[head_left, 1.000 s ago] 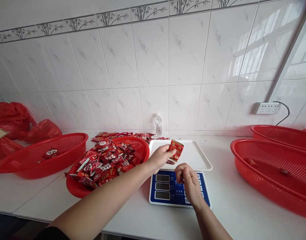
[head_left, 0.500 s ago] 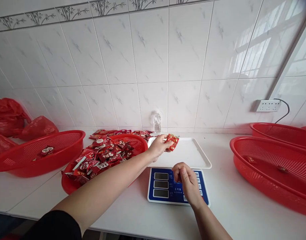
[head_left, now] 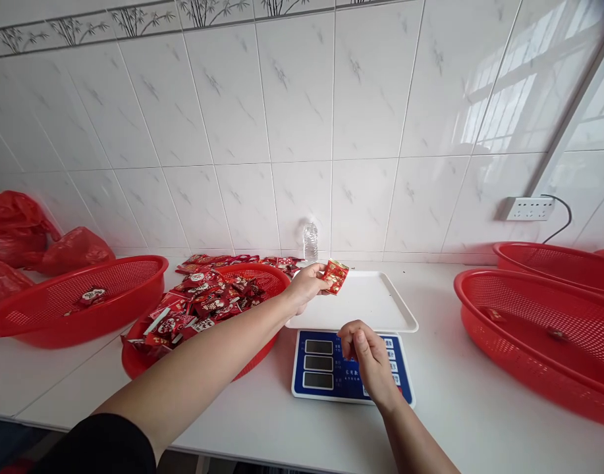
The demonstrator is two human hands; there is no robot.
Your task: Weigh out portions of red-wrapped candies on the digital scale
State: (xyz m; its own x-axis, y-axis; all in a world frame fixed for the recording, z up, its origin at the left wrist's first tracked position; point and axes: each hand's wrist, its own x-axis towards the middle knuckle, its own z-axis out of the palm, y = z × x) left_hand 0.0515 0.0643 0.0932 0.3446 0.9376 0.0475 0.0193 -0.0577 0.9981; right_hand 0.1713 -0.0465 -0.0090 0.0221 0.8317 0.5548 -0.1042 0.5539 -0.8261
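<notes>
My left hand (head_left: 306, 287) pinches a small red and gold packet (head_left: 336, 276) above the left part of a white tray (head_left: 368, 306). The tray sits on a blue and white digital scale (head_left: 326, 388) with three dark displays. Over the scale's keypad hovers my right hand (head_left: 365, 355), its fingers curled in; what they hold, if anything, is hidden. Under my left forearm stands a red basket (head_left: 276, 280) heaped with red and dark printed packets (head_left: 203, 296).
More packets (head_left: 242, 261) lie along the wall beside a clear plastic bottle (head_left: 310, 242). A red basket (head_left: 148, 270) with a few packets stands left, near red plastic bags (head_left: 77, 252). Other red baskets (head_left: 529, 388) stand right, below a power socket (head_left: 529, 209).
My left hand has shifted slightly left with the packet, whose face now shows flatter to the camera. My right hand has hardly moved.
</notes>
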